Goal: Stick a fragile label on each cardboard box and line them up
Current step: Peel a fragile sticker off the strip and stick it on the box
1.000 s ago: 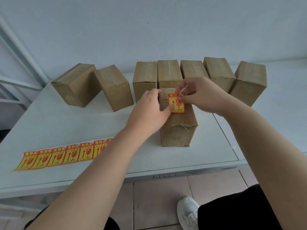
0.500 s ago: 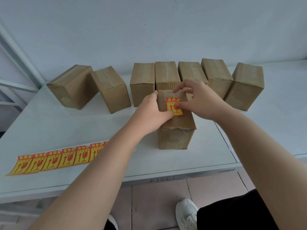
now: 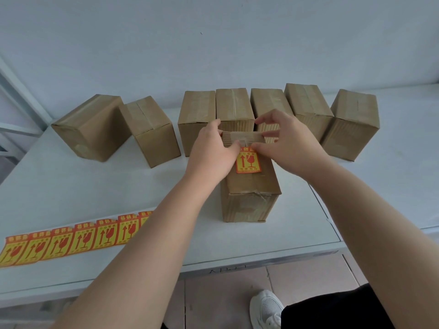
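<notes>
A cardboard box (image 3: 250, 188) stands near the table's front, with an orange and yellow fragile label (image 3: 248, 162) lying on its top face. My left hand (image 3: 212, 151) rests on the box's left upper edge, thumb at the label's top corner. My right hand (image 3: 288, 144) is on the right side, thumb pressing the label's top edge and fingers curled over the box's far end. Several more plain boxes (image 3: 234, 108) stand in a loose row behind. A strip of fragile labels (image 3: 71, 241) lies at the front left, partly hidden by my left arm.
The white table (image 3: 297, 222) ends in a front edge close to my body, with tiled floor and a white shoe (image 3: 266, 309) below. A pale wall rises behind the boxes. A metal shelf frame (image 3: 14, 108) stands at the far left.
The label has gone from held above the box to lying flat on its top. Both hands have shifted toward the box's far end, thumbs now at the label's top edge.
</notes>
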